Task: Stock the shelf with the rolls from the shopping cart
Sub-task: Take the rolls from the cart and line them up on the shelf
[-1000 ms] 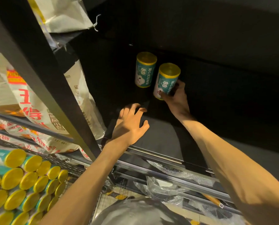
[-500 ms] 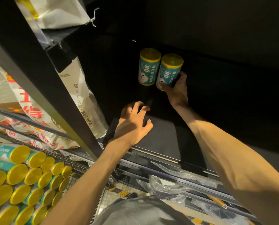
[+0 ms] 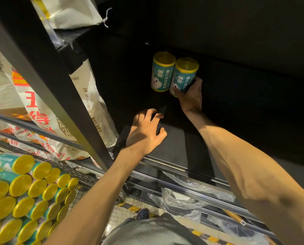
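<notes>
right hand (image 3: 190, 96) gripped the second teal, yellow-capped cylindrical roll (image 3: 183, 75) low on its side, touching its upright twin (image 3: 161, 71) deep on the dark shelf (image 3: 174, 147); left hand (image 3: 144, 133) rested loosely spread. rolls looked light, firm, slick-wrapped.

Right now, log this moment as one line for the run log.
stage: placing | right hand: grips second roll beside first roll | left hand: rests on shelf | cart rolls: many remain
</notes>
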